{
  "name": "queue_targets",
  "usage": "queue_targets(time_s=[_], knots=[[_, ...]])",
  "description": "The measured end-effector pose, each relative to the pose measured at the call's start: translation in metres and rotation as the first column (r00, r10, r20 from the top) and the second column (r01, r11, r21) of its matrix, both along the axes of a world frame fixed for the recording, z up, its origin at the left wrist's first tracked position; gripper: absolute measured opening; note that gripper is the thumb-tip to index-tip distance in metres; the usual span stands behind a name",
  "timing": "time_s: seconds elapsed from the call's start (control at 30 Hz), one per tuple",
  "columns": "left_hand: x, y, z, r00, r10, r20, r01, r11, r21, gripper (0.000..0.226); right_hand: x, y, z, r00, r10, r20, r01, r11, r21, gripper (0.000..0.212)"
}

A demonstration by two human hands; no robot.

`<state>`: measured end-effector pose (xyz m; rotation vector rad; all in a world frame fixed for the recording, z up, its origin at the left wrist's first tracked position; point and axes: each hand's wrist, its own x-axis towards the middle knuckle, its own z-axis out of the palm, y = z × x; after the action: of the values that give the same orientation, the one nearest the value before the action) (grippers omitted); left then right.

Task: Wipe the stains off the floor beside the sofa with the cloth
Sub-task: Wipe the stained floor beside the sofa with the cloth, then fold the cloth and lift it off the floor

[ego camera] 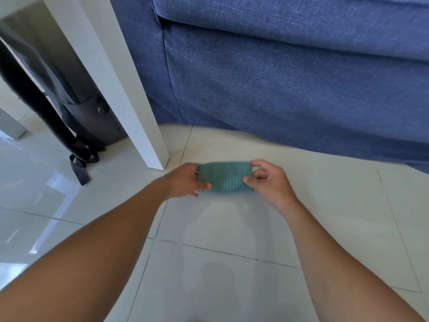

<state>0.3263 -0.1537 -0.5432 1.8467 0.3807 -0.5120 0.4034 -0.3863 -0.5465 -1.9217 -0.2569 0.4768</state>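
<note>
A small teal ribbed cloth point(224, 177), folded into a rectangle, is stretched between both hands just above the pale tiled floor point(232, 228). My left hand point(183, 181) pinches its left edge. The right edge is held by the thumb and fingers of my right hand point(269, 182). The blue sofa point(290, 73) rises right behind the cloth. No distinct stain shows on the tiles; only faint shadows lie below the cloth.
A white table leg point(139, 112) stands on the floor just left of the cloth. Behind it a dark grey bag point(92, 112) with black straps point(80, 169) rests on the glossy tiles. Open tiled floor stretches toward me and to the right.
</note>
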Motion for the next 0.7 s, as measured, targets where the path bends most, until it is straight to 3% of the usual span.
queue_targets(time_s=[0.07,0.17,0.3,0.4,0.5,0.6,0.7], knots=[[-0.01,-0.004,-0.01,0.979,-0.149,-0.137,0.157,0.986,0.052,0.056,-0.021,-0.009,-0.018,0.997,0.047,-0.059,-0.05,0.996,-0.067,0.032],[-0.02,-0.002,-0.01,0.926,-0.209,-0.313,0.208,0.978,-0.037,0.048,-0.047,-0.02,-0.03,0.993,0.037,-0.113,-0.048,0.994,-0.102,0.029],[-0.028,-0.003,-0.002,0.881,-0.269,-0.389,0.253,0.963,-0.094,0.039,-0.054,-0.015,-0.027,0.988,0.051,-0.146,-0.059,0.997,-0.055,0.028],[-0.027,-0.004,0.006,0.938,-0.168,-0.302,0.153,0.985,-0.073,0.038,-0.046,-0.005,-0.015,0.99,-0.003,-0.138,0.007,1.0,0.026,0.026],[-0.024,0.0,0.024,0.988,0.089,-0.126,-0.099,0.993,-0.071,0.035,-0.032,0.004,0.006,0.99,-0.088,-0.109,0.102,0.987,0.126,0.022],[-0.025,0.004,0.054,0.945,0.326,0.01,-0.324,0.941,-0.093,0.021,-0.016,0.013,0.036,0.993,-0.107,-0.049,0.113,0.983,0.143,0.019],[-0.018,0.005,0.093,0.9,0.419,0.115,-0.413,0.908,-0.072,0.014,-0.002,0.024,0.069,0.994,-0.111,0.009,0.109,0.984,0.141,0.019]])
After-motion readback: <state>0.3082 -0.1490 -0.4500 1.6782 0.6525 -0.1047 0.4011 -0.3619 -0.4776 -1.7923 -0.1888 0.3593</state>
